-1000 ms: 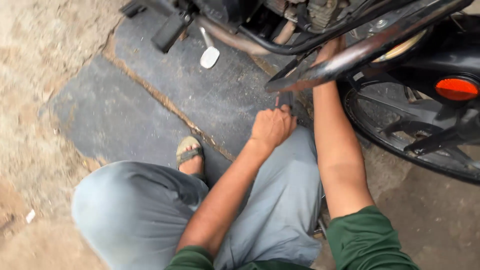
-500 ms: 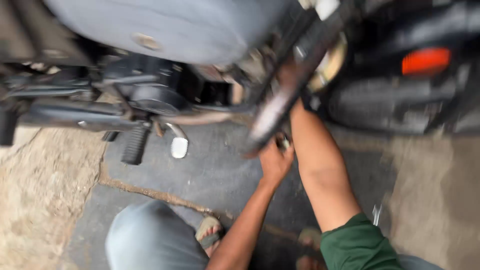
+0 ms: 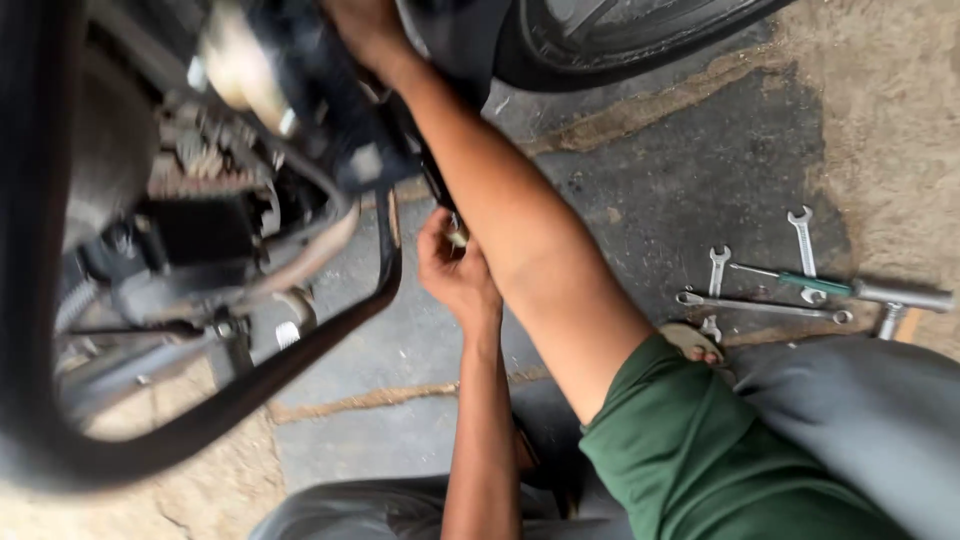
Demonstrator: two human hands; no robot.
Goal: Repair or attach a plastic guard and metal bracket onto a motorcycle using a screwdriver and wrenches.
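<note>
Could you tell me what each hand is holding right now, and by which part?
Left hand pinches a small pale part under the motorcycle; which part, unclear. Right hand reaches into the frame, grip hidden.

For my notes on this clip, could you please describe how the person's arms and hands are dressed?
Both hands are bare, without gloves: the left hand and the right hand. The right arm wears a short dark green sleeve ending above the elbow; the forearms are uncovered. No watch or ring shows.

Right hand cut off at top; motorcycle blurred; left hand's grip unclear.
</note>
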